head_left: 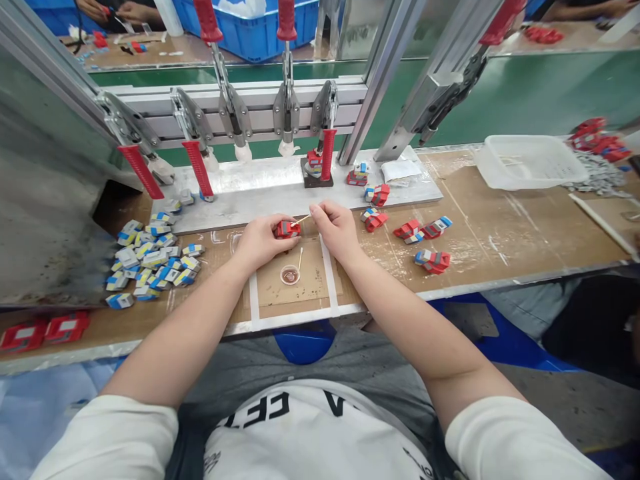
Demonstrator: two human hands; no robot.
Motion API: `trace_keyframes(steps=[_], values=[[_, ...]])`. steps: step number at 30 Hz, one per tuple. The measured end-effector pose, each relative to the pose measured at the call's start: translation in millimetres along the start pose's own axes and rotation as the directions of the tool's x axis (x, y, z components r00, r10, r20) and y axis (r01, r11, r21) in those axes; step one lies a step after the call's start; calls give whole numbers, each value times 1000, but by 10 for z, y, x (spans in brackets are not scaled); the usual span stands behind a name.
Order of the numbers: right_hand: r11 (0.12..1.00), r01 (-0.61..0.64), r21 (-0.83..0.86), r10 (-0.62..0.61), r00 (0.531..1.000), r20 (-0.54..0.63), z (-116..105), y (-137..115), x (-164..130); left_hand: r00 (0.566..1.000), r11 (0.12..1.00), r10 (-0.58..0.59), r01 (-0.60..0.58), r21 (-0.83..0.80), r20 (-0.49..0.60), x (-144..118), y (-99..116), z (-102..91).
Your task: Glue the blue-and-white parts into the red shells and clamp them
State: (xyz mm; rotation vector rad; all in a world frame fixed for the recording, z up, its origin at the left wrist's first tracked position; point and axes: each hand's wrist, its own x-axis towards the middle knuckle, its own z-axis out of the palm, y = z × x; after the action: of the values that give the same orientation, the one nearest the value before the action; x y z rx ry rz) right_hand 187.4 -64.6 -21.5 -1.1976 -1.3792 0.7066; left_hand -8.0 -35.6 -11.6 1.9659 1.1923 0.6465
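Left hand (260, 241) fingers closed around small red part (288, 229); right hand (336, 230) pinches thin stick (301, 219). Part appears light, rigid; best gripped by its sides

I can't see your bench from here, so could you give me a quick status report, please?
Left hand grips a small red part. Right hand pinches a thin stick, tip at the part. Small glue dish sits below. Nothing between the hands.

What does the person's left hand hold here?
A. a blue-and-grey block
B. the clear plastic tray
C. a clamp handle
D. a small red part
D: the left hand grips a small red part above the bench, while the right hand brings a thin stick to it.
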Motion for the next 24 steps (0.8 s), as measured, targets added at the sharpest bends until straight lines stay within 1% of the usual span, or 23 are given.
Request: trace_keyframes(steps=[5, 13, 19, 24], values=[[1000, 9, -14, -9, 1000, 18, 1, -3, -10, 1000, 999, -8, 9, -32, 25, 6, -9, -7], [994, 32, -106, -34, 999, -21, -26, 39, -6, 1000, 999, 2, -2, -51, -6, 4, -41, -3], [981, 80, -179, -88, 995, -39, -45, 34, -15, 1000, 998, -20, 19, -66, -5, -6, -38, 1], [970, 111, -218, -124, 991, -47, -57, 14, -14, 1000, 999, -15, 15, -39, -12, -5, -19, -3]])
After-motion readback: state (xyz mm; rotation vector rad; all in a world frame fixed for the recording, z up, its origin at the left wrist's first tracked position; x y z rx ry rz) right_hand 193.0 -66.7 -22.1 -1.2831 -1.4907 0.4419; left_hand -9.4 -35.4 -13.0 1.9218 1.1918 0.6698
